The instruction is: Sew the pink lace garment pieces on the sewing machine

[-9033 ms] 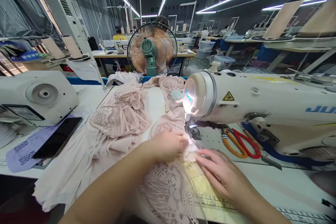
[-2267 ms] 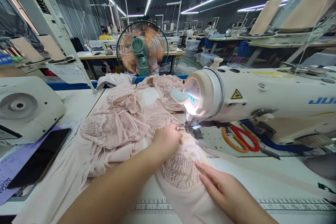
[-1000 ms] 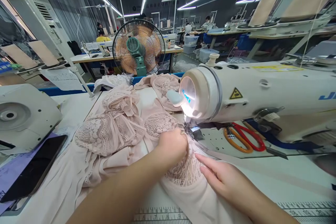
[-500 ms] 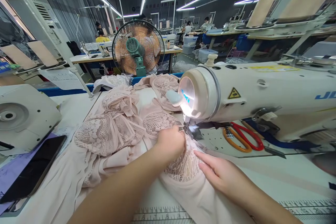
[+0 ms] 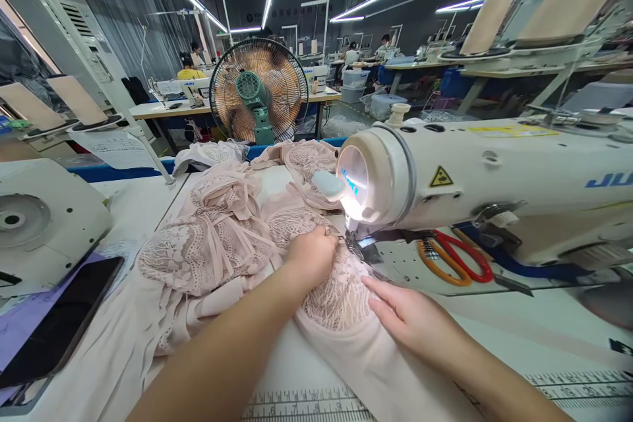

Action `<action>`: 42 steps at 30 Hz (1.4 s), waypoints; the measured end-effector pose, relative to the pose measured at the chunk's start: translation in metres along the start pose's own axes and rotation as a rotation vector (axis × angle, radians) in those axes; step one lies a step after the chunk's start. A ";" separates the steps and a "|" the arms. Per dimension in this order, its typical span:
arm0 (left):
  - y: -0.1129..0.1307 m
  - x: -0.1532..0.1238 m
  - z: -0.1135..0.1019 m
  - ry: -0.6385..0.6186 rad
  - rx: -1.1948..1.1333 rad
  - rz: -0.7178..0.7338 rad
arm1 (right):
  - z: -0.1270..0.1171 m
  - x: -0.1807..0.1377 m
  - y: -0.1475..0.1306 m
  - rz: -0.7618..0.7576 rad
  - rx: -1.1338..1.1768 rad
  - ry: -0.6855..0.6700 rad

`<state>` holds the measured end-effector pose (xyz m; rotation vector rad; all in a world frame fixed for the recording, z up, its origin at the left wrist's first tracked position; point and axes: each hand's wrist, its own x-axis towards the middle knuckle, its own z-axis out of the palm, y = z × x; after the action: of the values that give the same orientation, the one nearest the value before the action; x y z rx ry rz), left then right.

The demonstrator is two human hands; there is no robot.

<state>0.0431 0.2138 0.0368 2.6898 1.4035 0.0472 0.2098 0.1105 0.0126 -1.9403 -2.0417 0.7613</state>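
On white tabletop (image 5: 524,339): lace garment (image 5: 341,306) | left hand (image 5: 311,256) curled, hold unclear | right hand (image 5: 408,316) straight-fingered against it | fan (image 5: 251,88) beyond

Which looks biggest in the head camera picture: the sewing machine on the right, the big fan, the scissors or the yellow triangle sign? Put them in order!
1. Sewing machine on the right
2. Big fan
3. Scissors
4. Yellow triangle sign

The fan stands farther away, so it looks smaller than it would up close.
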 end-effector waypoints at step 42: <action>-0.022 -0.009 -0.042 -0.265 0.010 -0.067 | -0.022 0.013 -0.043 0.176 -0.473 -0.171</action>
<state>0.0170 0.2223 0.0766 2.5386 1.4102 -0.3107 0.1823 0.1280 0.0511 -2.4058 -2.3424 0.5251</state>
